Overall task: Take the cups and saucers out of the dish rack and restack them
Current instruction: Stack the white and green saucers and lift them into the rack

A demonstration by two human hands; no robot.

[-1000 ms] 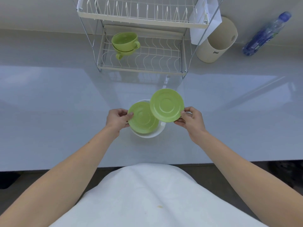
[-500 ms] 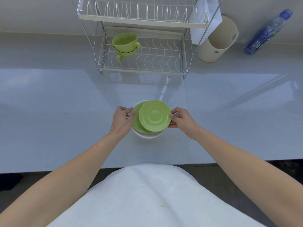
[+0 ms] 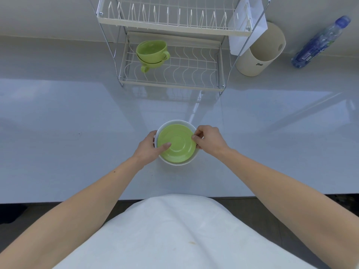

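A green saucer (image 3: pixel 177 146) lies on top of a stack inside a white saucer (image 3: pixel 175 163) on the counter. My left hand (image 3: pixel 148 147) grips the stack's left edge, thumb lying on the green saucer. On the right rim my right hand (image 3: pixel 208 139) pinches the green saucer. The second green saucer is hidden underneath. Two green cups (image 3: pixel 152 53), one nested in the other, sit on the left of the lower shelf of the dish rack (image 3: pixel 194 82).
The wire rack's upper shelf (image 3: pixel 174 28) holds no dishes. A cream utensil holder (image 3: pixel 260 53) stands right of the rack, and a blue-capped plastic bottle (image 3: pixel 320 42) lies further right. The counter's front edge (image 3: pixel 58 199) runs just before my body.
My right hand brought the green saucer down and left onto the other green saucer; the two now lie stacked in the white one. My left hand shifted its thumb on top.
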